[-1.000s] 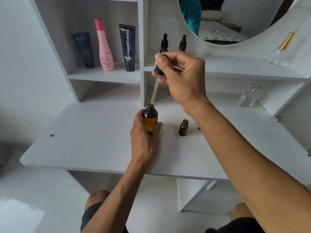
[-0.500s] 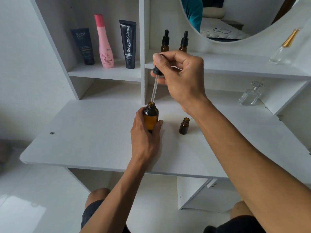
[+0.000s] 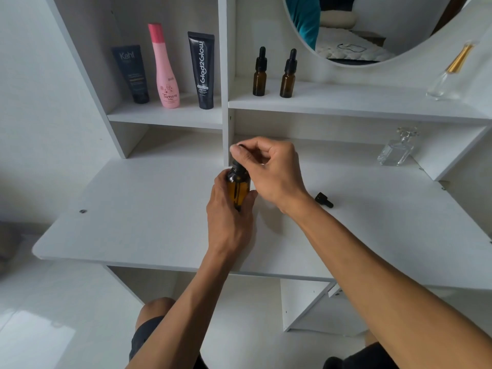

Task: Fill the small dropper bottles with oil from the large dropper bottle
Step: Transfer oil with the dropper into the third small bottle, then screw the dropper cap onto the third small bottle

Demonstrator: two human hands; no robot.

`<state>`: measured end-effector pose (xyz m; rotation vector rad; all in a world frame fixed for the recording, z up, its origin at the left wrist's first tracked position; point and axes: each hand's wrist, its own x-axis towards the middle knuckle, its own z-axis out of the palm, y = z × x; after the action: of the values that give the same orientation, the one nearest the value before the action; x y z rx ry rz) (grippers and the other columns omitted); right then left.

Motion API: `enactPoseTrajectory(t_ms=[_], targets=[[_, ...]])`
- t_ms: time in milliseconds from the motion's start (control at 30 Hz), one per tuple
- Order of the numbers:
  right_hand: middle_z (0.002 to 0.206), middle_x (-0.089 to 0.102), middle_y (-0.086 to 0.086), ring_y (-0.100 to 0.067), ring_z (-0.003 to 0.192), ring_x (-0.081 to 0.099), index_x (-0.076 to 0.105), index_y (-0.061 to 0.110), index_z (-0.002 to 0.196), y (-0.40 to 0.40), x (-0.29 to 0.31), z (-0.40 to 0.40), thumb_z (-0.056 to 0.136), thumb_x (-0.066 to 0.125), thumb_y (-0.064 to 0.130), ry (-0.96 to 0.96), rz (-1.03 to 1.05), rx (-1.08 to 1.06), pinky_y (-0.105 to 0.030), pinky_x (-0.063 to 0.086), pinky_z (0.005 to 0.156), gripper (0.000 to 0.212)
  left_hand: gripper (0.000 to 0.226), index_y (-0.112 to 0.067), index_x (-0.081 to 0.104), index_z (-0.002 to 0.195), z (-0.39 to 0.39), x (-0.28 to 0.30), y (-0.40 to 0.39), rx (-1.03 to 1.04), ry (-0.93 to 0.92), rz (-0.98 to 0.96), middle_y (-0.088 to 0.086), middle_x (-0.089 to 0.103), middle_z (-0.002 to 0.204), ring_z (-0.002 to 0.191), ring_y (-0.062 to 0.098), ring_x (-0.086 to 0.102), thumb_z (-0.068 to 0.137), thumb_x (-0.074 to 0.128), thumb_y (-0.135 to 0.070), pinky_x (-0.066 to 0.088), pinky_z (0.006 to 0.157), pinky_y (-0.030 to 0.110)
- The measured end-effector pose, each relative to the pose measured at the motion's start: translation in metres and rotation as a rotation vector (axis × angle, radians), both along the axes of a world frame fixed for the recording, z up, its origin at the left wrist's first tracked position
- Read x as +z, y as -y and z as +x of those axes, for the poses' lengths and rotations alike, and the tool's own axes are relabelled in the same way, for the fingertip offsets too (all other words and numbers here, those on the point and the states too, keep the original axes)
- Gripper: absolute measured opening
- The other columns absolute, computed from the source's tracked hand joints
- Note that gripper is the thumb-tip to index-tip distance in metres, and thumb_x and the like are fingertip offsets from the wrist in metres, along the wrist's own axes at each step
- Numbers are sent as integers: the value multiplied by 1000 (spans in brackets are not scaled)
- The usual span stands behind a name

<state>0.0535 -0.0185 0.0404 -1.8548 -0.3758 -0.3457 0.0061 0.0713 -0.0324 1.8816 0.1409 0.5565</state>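
Amber glass of the large bottle [image 3: 237, 190] sits wrapped in my left hand [image 3: 229, 209] to steady it, while my right hand [image 3: 269, 171] pinches its dropper top [image 3: 237, 166]. Right of my wrist lies a small cap [image 3: 323, 199].

Bare forearms without sleeves, dark shorts [image 3: 149, 334] over bare knees, no jewellery visible

Large amber dropper bottle [image 3: 237, 189] stands upright on the white desk [image 3: 149, 209], about half full, its black dropper cap [image 3: 238, 166] seated in the neck. Two small amber dropper bottles [image 3: 259, 73] [image 3: 288, 74] stand upright and capped on the shelf behind it. A loose small black dropper cap [image 3: 323, 199] lies on its side to the large bottle's right.
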Motion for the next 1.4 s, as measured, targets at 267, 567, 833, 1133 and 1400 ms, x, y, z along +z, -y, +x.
enactPoseTrajectory(t_ms=[267, 567, 833, 1133, 1400], targets=[[82, 76, 5, -4, 75, 70, 78, 14, 91, 0, -1, -1, 88, 76, 29, -6, -16, 10, -25, 60, 75, 15, 49, -22, 47, 138, 0, -1, 0, 5, 6, -7, -3, 65, 122, 105, 15, 64, 95, 69, -24, 55, 91, 36], [87, 77, 3, -6, 80, 70, 77, 12, 96, 3, 2, 0, 91, 73, 26, -10, -66, 67, -18, 57, 76, 16, 47, -22, 48, 136, 0, -1, 1, 8, 6, 12, -2, 66, 119, 102, 15, 64, 95, 69, -25, 54, 86, 31], [82, 75, 2, -11, 78, 70, 76, 13, 91, 3, 4, -1, 86, 78, 33, -32, -61, 34, -29, 60, 77, 21, 48, -22, 47, 136, -1, 0, 0, 11, -8, 29, -2, 65, 121, 104, 18, 64, 94, 69, -26, 55, 91, 42], [97, 75, 6, -4, 90, 71, 74, 17, 108, 24, 11, -2, 85, 74, 47, -62, -28, 25, -26, 61, 85, 38, 86, -21, 27, 153, -4, 2, -1, 23, -60, 82, 3, 57, 140, 121, 22, 58, 87, 77, -41, 48, 103, 38], [91, 75, 8, -5, 86, 70, 74, 20, 101, 87, 4, 3, 90, 72, 36, -44, 4, -226, -21, 57, 81, 19, 60, -8, 44, 128, -24, 7, 19, 263, 325, 187, -2, 43, 118, 105, 21, 50, 81, 75, -27, 42, 86, 19]])
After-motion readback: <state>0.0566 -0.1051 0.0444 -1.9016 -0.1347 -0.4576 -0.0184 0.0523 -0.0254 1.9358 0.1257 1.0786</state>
